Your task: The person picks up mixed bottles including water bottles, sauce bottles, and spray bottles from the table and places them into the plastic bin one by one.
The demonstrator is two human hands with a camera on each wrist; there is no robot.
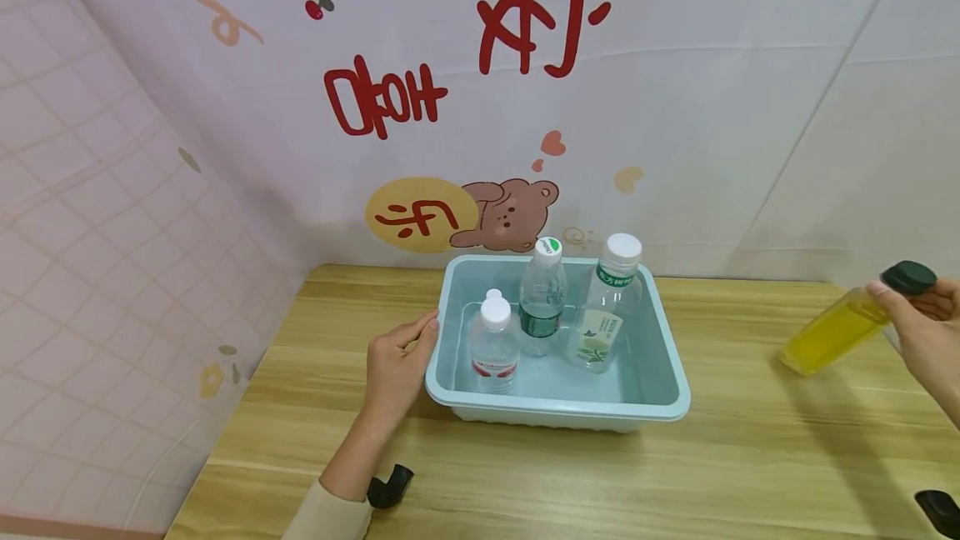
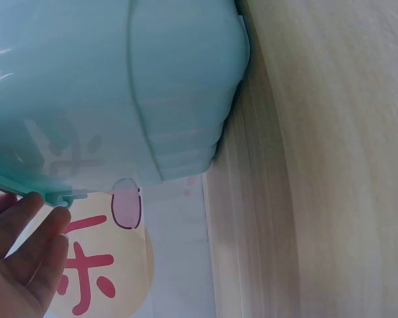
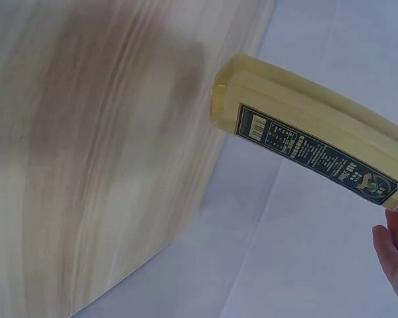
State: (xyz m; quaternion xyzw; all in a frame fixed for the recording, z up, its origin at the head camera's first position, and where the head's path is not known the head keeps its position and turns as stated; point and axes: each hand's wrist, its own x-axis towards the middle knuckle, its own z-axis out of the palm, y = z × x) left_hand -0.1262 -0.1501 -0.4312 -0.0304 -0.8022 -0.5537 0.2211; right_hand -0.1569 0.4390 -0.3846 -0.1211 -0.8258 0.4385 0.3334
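Observation:
My left hand (image 1: 399, 369) grips the left rim of a light blue plastic basin (image 1: 562, 415). From below, the left wrist view shows its fingers (image 2: 32, 248) at the rim. Three clear bottles stand in the basin: a short one with a red-and-white label (image 1: 495, 357), one with a green label (image 1: 542, 307), and a larger one with a pale label (image 1: 600, 332). Off to the right, my right hand (image 1: 926, 340) holds a bottle of yellow liquid (image 1: 836, 332) near its dark cap, tilted, its base low over the table. Its dark back label (image 3: 315, 154) faces the right wrist camera.
The wood-grain table (image 1: 735, 473) runs back to a white printed cloth (image 1: 712, 148) hanging behind the basin. At the left hangs a grid-patterned cloth (image 1: 97, 232). Black wrist-worn pieces show by the left wrist (image 1: 390, 487) and at the lower right edge.

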